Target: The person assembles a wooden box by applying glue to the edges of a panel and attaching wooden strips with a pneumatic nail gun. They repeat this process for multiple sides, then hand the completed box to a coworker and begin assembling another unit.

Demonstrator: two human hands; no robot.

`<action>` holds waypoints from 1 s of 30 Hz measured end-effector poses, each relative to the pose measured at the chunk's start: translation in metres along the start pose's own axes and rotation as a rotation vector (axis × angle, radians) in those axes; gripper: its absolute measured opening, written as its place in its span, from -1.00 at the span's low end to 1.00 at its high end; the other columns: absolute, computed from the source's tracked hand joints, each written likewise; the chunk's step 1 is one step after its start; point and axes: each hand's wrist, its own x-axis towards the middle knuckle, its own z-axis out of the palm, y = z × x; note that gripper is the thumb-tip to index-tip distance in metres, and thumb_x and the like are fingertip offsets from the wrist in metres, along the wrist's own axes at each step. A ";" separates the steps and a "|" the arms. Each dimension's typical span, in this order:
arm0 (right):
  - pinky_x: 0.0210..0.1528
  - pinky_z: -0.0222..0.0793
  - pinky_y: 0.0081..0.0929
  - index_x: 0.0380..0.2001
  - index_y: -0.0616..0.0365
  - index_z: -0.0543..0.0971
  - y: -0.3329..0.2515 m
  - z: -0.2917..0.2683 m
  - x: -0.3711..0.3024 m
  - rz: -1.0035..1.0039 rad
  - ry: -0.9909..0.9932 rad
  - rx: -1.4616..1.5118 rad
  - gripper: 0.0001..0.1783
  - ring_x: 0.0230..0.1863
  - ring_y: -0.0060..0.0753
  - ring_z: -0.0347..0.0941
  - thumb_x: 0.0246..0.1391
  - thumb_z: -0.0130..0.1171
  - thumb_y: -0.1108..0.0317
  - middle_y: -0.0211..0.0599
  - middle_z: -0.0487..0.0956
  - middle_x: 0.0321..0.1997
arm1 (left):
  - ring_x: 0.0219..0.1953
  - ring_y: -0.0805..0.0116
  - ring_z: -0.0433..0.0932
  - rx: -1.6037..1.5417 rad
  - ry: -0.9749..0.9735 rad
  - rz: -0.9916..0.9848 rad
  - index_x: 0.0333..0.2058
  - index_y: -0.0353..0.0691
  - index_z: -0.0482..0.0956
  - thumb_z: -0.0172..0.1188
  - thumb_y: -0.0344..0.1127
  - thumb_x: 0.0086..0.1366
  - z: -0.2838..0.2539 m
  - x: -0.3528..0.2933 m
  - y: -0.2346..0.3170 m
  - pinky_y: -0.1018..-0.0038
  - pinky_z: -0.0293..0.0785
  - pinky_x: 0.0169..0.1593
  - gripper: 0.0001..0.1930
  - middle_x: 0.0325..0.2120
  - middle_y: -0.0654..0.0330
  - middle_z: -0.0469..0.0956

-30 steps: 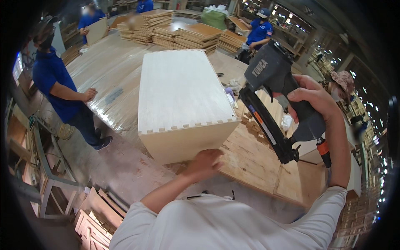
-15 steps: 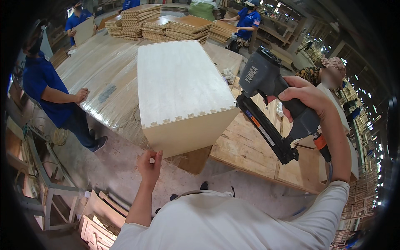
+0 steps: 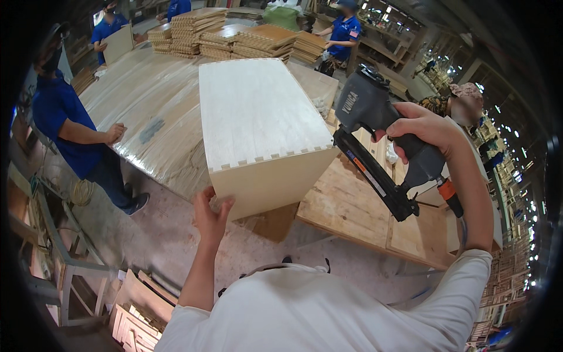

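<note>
A pale wooden box (image 3: 258,117) with finger-jointed edges rests on the work table, its smooth top and near side facing me. My left hand (image 3: 212,216) grips its lower left corner, the thumb on the near side and the fingers around the left edge. My right hand (image 3: 425,132) is wrapped around the handle of a dark grey air nail gun (image 3: 365,105). The gun's nose is close to the box's near right top corner; I cannot tell if it touches. An orange-collared air fitting (image 3: 447,190) joins a hose at the handle's end.
A plastic-covered table (image 3: 146,100) extends left and away, with stacks of jointed panels (image 3: 199,29) at its far end. A lower wooden bench (image 3: 352,208) lies right. A co-worker in blue (image 3: 70,123) stands left; others are farther off. A metal frame (image 3: 70,264) stands lower left.
My left hand has moved up and taken hold of the box's corner. The box has shifted slightly right. The nail gun has moved a little up and left in view.
</note>
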 end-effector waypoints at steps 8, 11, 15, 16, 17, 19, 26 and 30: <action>-0.63 0.48 -0.54 -0.19 0.39 0.38 -0.013 0.014 -0.006 -0.105 -0.068 0.061 -0.64 -0.60 -0.54 0.47 -0.06 0.15 0.43 -0.16 0.51 -0.26 | -0.24 0.09 0.42 0.107 -0.056 0.125 -0.30 -0.25 0.47 0.31 -0.27 0.07 0.000 0.002 -0.007 0.28 0.33 -0.18 -0.72 -0.36 0.11 0.50; -0.65 0.46 -0.55 -0.19 0.40 0.39 -0.017 0.032 0.003 -0.141 -0.126 0.117 -0.65 -0.63 -0.53 0.46 -0.07 0.13 0.45 -0.15 0.51 -0.35 | -0.35 0.10 0.45 0.092 -0.054 0.095 -0.38 -0.23 0.48 0.30 -0.25 0.08 0.001 0.004 -0.005 0.29 0.34 -0.26 -0.77 -0.47 0.14 0.49; -0.66 0.44 -0.54 -0.16 0.39 0.36 -0.025 0.046 0.009 -0.095 -0.189 0.101 -0.64 -0.68 -0.51 0.44 -0.07 0.11 0.48 -0.21 0.50 -0.51 | -0.41 0.14 0.45 0.131 -0.048 0.111 -0.42 -0.21 0.48 0.30 -0.22 0.08 -0.001 0.004 -0.006 0.30 0.32 -0.31 -0.77 -0.54 0.18 0.48; -0.66 0.44 -0.54 -0.17 0.39 0.37 -0.028 0.051 0.010 -0.094 -0.184 0.116 -0.64 -0.68 -0.51 0.44 -0.08 0.11 0.48 -0.22 0.50 -0.51 | -0.41 0.14 0.45 0.138 -0.054 0.112 -0.42 -0.21 0.48 0.30 -0.21 0.08 -0.001 0.004 -0.008 0.31 0.31 -0.31 -0.77 -0.54 0.19 0.48; -0.66 0.44 -0.54 -0.17 0.39 0.37 -0.029 0.055 0.011 -0.093 -0.179 0.130 -0.64 -0.68 -0.51 0.44 -0.08 0.11 0.48 -0.23 0.50 -0.52 | -0.41 0.15 0.45 0.154 -0.049 0.132 -0.42 -0.20 0.48 0.30 -0.20 0.08 -0.001 0.004 -0.009 0.31 0.30 -0.30 -0.77 -0.54 0.19 0.48; -0.66 0.43 -0.53 -0.17 0.38 0.37 -0.030 0.058 0.015 -0.092 -0.184 0.082 -0.64 -0.68 -0.51 0.44 -0.08 0.11 0.48 -0.22 0.51 -0.47 | -0.41 0.17 0.45 0.185 -0.039 0.173 -0.43 -0.19 0.48 0.29 -0.17 0.09 -0.001 0.004 -0.011 0.32 0.29 -0.29 -0.76 -0.55 0.21 0.48; -0.62 0.44 -0.56 -0.24 0.31 0.43 -0.041 0.065 0.015 -0.107 -0.233 -0.114 -0.70 -0.65 -0.54 0.43 -0.07 0.14 0.39 -0.29 0.48 -0.53 | -0.40 0.19 0.46 0.201 -0.028 0.139 -0.42 -0.18 0.50 0.26 -0.12 0.11 -0.003 0.002 -0.006 0.30 0.29 -0.27 -0.74 -0.55 0.22 0.48; -0.64 0.45 -0.49 -0.14 0.38 0.41 -0.052 0.080 0.014 -0.150 -0.237 0.002 -0.60 -0.66 -0.49 0.44 -0.14 0.12 0.50 -0.19 0.52 -0.35 | -0.42 0.20 0.46 0.174 -0.076 0.080 -0.42 -0.18 0.50 0.25 -0.10 0.12 -0.004 -0.001 -0.003 0.31 0.30 -0.26 -0.74 -0.54 0.23 0.47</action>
